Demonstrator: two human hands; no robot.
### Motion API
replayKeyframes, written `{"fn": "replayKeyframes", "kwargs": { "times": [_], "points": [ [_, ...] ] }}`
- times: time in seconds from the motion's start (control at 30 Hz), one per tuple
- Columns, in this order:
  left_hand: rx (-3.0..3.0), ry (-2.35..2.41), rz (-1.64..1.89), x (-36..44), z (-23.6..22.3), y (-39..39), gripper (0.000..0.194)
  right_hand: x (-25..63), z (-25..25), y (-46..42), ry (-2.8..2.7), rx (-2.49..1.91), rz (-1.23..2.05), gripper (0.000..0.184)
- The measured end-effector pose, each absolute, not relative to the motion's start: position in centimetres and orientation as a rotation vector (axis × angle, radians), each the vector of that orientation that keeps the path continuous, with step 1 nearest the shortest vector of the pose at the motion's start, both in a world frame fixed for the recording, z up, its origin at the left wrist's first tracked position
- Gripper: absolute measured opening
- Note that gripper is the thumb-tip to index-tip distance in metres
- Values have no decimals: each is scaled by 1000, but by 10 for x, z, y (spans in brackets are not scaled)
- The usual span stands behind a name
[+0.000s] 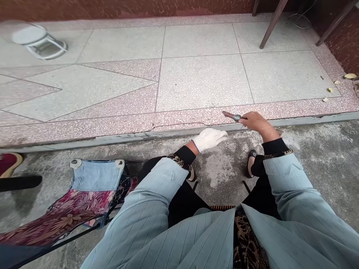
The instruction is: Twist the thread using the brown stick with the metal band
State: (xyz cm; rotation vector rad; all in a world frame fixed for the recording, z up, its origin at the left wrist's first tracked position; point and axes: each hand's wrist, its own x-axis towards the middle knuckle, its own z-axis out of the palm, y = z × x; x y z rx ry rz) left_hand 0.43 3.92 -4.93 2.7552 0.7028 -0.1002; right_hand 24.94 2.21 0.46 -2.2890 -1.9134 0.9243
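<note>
My right hand, bare, is closed around a short brown stick with silvery wire wound about it. The stick's free end points left, over the pinkish edge of the terrazzo step. A white knitted glove covers my left hand, which hangs lower and to the left, apart from the stick. Its fingers are pressed together toward the right; what they hold, if anything, is too small to make out.
The raised terrazzo step runs across in front, above rough concrete. A folding chair with patterned fabric stands at left. A white stool is at the far left, wooden legs at the far right. Part of a red shoe shows.
</note>
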Motion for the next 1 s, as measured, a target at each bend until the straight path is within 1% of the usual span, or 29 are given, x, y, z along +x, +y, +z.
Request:
{"fn": "replayKeyframes", "kwargs": {
  "times": [0.07,0.13,0.2,0.27,0.3,0.37,0.43,0.47,0.5,0.6,0.73,0.8,1.0],
  "points": [
    [2817,666,-71,4,-50,39,41,244,2,21,-2121,-2361,866,29],
    [2867,622,-61,4,-49,38,40,237,-2,18,-2287,-2371,954,28],
    [2885,590,-74,5,-49,38,40,230,-5,13,-2430,-2301,1182,30],
    [2860,565,-66,4,-48,38,39,224,-5,10,-2479,-2153,1495,33],
    [2830,565,-50,3,-47,38,38,223,-5,8,-2451,-2052,1671,32],
    [2730,587,-8,1,-45,40,38,225,1,7,-2339,-1757,2011,27],
    [2610,616,22,-1,-43,42,39,233,9,7,-2175,-1421,2176,31],
    [2558,629,30,-2,-42,42,40,238,14,7,-2083,-1301,2156,36],
    [2510,642,36,-2,-41,42,42,243,18,7,-1957,-1279,2036,37],
    [2407,698,5,1,-42,40,47,256,23,9,-1635,-1397,1671,31],
    [2485,672,-208,8,-48,35,44,258,14,12,-1311,-1454,1494,32],
    [2535,619,-235,9,-50,33,42,256,8,15,-1286,-1551,1423,31],
    [2589,593,-184,8,-51,30,41,253,-2,22,-1563,-2036,1144,24]
  ]
}}
